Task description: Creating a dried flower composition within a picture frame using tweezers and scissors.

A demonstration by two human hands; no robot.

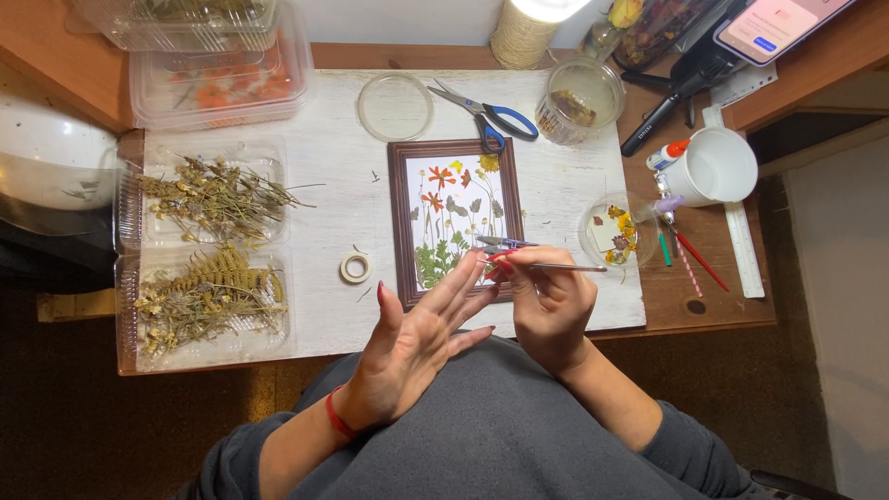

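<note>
Scissors (486, 116), white mug (715, 167), tape roll (355, 268) and dried ferns (215, 278) lie about.

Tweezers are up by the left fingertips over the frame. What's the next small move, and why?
Probably lower the tweezers in the right hand to the frame: the left hand is open, fingertips at the tweezer tip, directly above the pressed flowers.

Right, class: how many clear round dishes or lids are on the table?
3. An empty lid lies left of the scissors, a dish of dried bits sits right of them, and a dish of petals lies right of the frame. Others may be hidden.
</note>
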